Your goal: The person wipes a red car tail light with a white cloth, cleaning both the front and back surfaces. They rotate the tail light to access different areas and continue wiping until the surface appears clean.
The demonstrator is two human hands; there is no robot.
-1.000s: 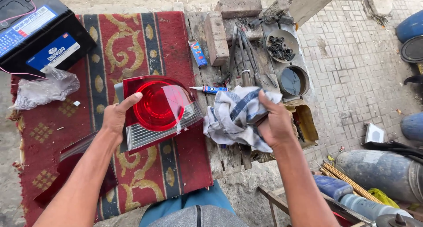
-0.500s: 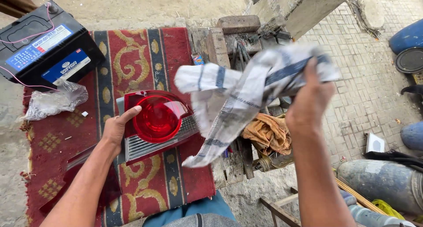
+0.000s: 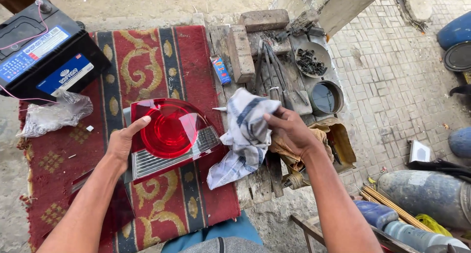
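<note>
While my left hand (image 3: 121, 144) steadies the red tail light (image 3: 169, 135) by its left edge, fingers spread flat against the lens and not closed around it, my right hand (image 3: 290, 133) has its grip clamped on a striped white-and-blue cloth (image 3: 243, 135) that hangs just beside the light's right corner. The tail light lies on the red patterned rug (image 3: 167, 56) covering the worktop, lens up. Over at the far right of the worktop, a round metal dish (image 3: 314, 56) holds a heap of small dark bolts or nuts, too small to tell apart. Next to it, a round tin (image 3: 326, 97) shows only a dark inside; I can't say what's in it. An open cardboard box (image 3: 343, 145) sits half hidden behind my right wrist, tan rag spilling from it. A car battery (image 3: 44, 52) is cut off at the top left, with a crumpled clear plastic bag (image 3: 54, 114) against it. A dark red piece under my left forearm is mostly covered.
</note>
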